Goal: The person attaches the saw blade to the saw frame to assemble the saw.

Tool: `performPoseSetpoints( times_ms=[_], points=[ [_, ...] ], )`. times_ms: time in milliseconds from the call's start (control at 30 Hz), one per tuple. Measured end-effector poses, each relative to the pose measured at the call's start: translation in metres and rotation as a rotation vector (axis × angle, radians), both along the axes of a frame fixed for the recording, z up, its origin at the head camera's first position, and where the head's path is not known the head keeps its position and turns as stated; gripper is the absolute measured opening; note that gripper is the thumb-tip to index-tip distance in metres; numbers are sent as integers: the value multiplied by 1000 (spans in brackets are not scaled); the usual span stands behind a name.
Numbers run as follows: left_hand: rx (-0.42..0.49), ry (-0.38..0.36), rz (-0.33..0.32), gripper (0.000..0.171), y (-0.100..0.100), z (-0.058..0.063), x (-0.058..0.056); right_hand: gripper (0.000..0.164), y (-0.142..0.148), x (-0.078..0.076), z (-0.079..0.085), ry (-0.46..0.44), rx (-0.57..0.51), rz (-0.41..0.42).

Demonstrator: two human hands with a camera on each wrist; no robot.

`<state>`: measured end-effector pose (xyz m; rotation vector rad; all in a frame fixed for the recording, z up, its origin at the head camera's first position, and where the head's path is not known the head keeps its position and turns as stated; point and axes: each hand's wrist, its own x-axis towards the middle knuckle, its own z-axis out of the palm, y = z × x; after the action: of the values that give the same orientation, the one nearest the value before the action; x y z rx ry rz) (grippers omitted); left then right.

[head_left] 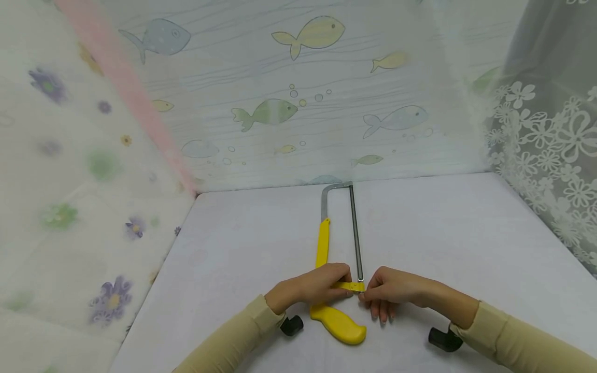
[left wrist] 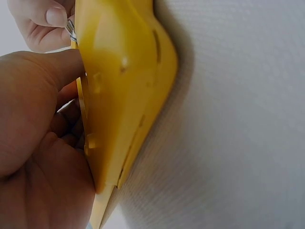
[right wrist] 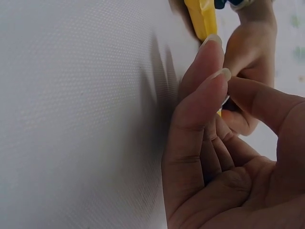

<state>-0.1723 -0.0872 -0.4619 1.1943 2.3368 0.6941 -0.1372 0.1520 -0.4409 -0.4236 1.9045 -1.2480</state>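
Observation:
A hacksaw (head_left: 323, 243) with a yellow handle (head_left: 342, 326) and a grey metal bow lies on the white-covered table, its blade (head_left: 356, 233) to the right. My left hand (head_left: 322, 284) grips the yellow frame just above the handle, thumb and fingers at the short arm holding the blade's near end. At that arm's tip, my right hand (head_left: 394, 287) pinches a small metal screw (left wrist: 71, 29) between thumb and forefinger. Its other fingers are bent toward the table. In the right wrist view, fingers (right wrist: 200, 102) mostly hide the screw; the yellow handle (right wrist: 202, 16) shows beyond them.
The white tabletop (head_left: 252, 233) extends around the saw. A fish-print curtain (head_left: 289, 77) hangs at the back, a flower-print one (head_left: 84, 207) on the left and a lace one (head_left: 550, 129) on the right. Black wrist mounts (head_left: 292, 326) sit under both forearms.

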Motion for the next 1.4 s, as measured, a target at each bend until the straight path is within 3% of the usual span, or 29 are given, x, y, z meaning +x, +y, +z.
performPoseSetpoints(
  times_ms=[367, 833, 1400],
  points=[
    [4, 9, -9, 12, -1, -2, 0, 22, 4, -2, -1, 6, -26, 4],
    [5, 12, -5, 11, -1, -2, -1, 21, 4, -3, -5, 23, -18, 18],
    [0, 8, -7, 11, 0, -1, -1, 37, -2, -2, -3, 26, 21, 8]
  ],
)
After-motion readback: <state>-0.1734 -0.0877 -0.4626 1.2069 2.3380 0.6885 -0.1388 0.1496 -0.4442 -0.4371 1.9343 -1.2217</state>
